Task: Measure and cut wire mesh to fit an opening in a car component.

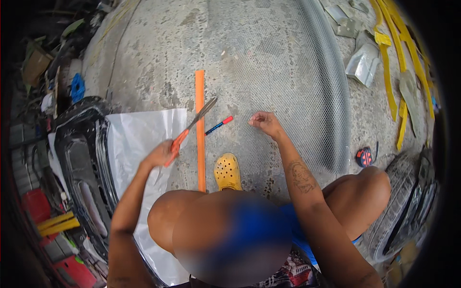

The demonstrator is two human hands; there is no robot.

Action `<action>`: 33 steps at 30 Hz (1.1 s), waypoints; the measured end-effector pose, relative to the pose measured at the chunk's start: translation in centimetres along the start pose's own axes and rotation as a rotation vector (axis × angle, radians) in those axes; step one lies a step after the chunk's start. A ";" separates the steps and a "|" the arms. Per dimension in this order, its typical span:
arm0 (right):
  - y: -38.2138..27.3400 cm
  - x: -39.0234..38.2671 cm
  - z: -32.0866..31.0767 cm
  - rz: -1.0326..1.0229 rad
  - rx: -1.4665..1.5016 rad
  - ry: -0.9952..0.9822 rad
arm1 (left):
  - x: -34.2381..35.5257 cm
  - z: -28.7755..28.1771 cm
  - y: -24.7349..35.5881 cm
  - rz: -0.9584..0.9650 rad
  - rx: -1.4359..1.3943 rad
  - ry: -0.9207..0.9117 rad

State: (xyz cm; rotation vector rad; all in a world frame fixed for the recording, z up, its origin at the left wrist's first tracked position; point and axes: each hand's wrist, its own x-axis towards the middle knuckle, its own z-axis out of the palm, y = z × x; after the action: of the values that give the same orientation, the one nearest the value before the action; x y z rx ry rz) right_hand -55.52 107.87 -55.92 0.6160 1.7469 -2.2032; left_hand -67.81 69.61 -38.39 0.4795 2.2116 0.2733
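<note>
My left hand (163,154) grips long metal snips with orange handles (176,144); their blades lie over an orange straight strip (200,81) on the concrete. A marker with a red cap (219,125) rests just right of the strip. My right hand (263,122) is held over the grey wire mesh sheet (321,105), fingertips drawn together; whether anything is between them is too small to tell. The mesh curls up along its right side. A white sheet (134,132) lies left of the strip, under the snips' side.
A black moulded panel (74,151) is at left, among clutter and a blue object (78,88). To the right are yellow strips (389,57), metal scraps (362,65), a red-and-black tape measure (363,157) and a tire (391,201). My yellow clog (227,170) stands in the middle.
</note>
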 end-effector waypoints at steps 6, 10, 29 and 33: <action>-0.4 -0.6 -1.0 -0.040 -0.037 0.066 | 13.1 -6.1 -0.7 0.180 0.053 -0.303; 0.5 -1.5 -1.5 -0.004 -0.156 0.119 | 16.5 -6.7 1.7 0.201 0.209 -0.437; -0.6 -1.2 -0.1 0.054 -0.084 0.115 | 18.9 -8.9 0.7 0.315 0.058 -0.490; -1.4 -0.8 0.7 0.067 -0.230 0.151 | 18.6 -8.0 -1.6 0.266 0.055 -0.470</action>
State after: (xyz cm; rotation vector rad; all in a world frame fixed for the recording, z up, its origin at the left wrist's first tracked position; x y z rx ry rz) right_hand -55.51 107.50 -54.23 0.7887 1.9865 -1.9178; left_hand -85.20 75.88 -46.88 0.7839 1.7015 0.2135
